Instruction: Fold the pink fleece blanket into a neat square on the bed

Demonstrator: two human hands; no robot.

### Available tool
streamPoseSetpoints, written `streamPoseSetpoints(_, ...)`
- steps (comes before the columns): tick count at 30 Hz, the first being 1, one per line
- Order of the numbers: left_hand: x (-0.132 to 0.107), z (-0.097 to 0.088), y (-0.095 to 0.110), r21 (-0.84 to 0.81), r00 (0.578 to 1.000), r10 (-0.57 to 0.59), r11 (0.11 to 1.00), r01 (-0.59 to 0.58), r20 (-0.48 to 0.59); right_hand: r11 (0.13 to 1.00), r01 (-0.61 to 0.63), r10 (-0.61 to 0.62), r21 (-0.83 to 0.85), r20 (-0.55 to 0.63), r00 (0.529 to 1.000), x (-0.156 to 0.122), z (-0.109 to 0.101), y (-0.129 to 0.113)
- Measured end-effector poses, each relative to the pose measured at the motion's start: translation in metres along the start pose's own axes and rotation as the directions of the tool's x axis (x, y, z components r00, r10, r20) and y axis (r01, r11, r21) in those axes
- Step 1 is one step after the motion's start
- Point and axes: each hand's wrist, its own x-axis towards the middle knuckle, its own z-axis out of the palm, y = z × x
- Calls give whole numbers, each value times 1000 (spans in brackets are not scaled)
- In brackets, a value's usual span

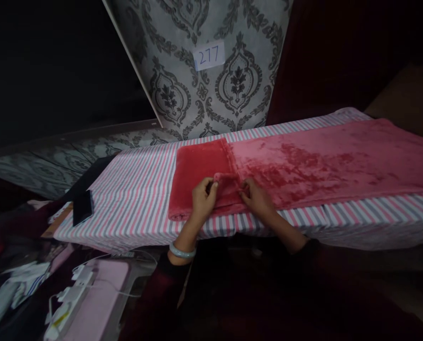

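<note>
A long plush blanket (325, 158), red to pink, lies along the table, its left end folded over itself into a thicker red section. My left hand (203, 198), with a pale bangle (182, 252) on the wrist, pinches a lifted bit of the folded layer near its front edge. A little to the right, my right hand (256, 196) also pinches the blanket, close to where the folded end meets the single stretch. Between the two hands the fabric is slightly raised. Under the blanket is a striped cloth (126, 189) in white, pink and grey.
A dark phone (83, 207) lies at the table's left end. Below left, a white power strip (71, 298) with cables rests on a pink surface (107, 293). A paper marked 277 (209, 55) hangs on the patterned wall (238, 85). A large dark screen-like panel (62, 66) stands behind left.
</note>
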Motion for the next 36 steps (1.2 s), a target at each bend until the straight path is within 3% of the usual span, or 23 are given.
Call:
streamPoseSetpoints(4,-4,6,-4,25,999,6,1000,-7,50,993,12,-10,-115,21,1000,-5,2,-3)
streamPoseSetpoints(9,-7,8,-5,45,996,-15,999,11,84,988,47,-54,-145,-47,997,-5,6,-1)
streamPoseSetpoints(14,-10,7,-2,25,999,-4,1000,2,53,951,268,-282,-154,-75,957,-12,5,9)
streamPoseSetpoints(19,-11,8,-1,-19,999,-44,999,44,13,855,479,-475,-197,71,877,-18,-10,18)
streamPoseSetpoints(24,-6,6,6,-20,999,-15,1000,14,-34,847,452,-413,-279,189,891,-6,-18,10)
streamPoseSetpoints(29,-7,4,16,8,998,38,999,-37,-48,868,415,-414,-273,64,908,-11,-25,6)
streamPoseSetpoints(36,-24,26,14,187,980,155,966,-177,128,880,385,-386,-279,54,921,-36,-19,23)
